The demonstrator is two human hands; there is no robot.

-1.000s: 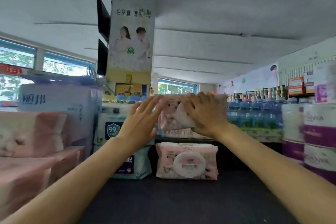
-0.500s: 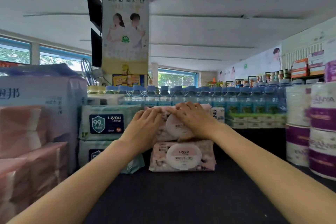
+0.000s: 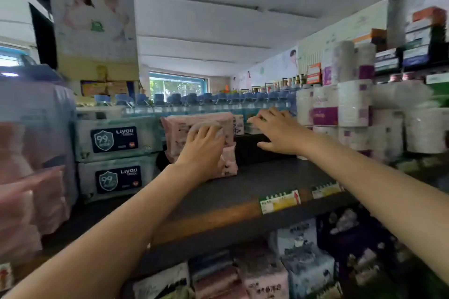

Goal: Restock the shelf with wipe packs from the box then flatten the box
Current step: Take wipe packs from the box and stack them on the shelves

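Observation:
Two pink wipe packs stand stacked on the dark shelf [image 3: 267, 182]. The upper pink pack [image 3: 184, 126] lies on the lower pink pack [image 3: 229, 162]. My left hand [image 3: 202, 147] presses flat against the front of this stack, fingers straight over the round lid. My right hand [image 3: 274, 130] hovers to the right of the stack above bare shelf, fingers spread and holding nothing. The box is out of view.
Two green wipe packs [image 3: 116, 139] are stacked left of the pink ones, with pink tissue bundles [image 3: 36, 189] further left. Water bottles [image 3: 206, 104] line the back. Paper rolls [image 3: 352, 114] stand at the right. Price tags [image 3: 279, 201] sit on the shelf edge, more packs below.
My right hand has let go of the upper pink pack and moved off to the right. My left hand stays pressed on the stack. The view has dropped lower.

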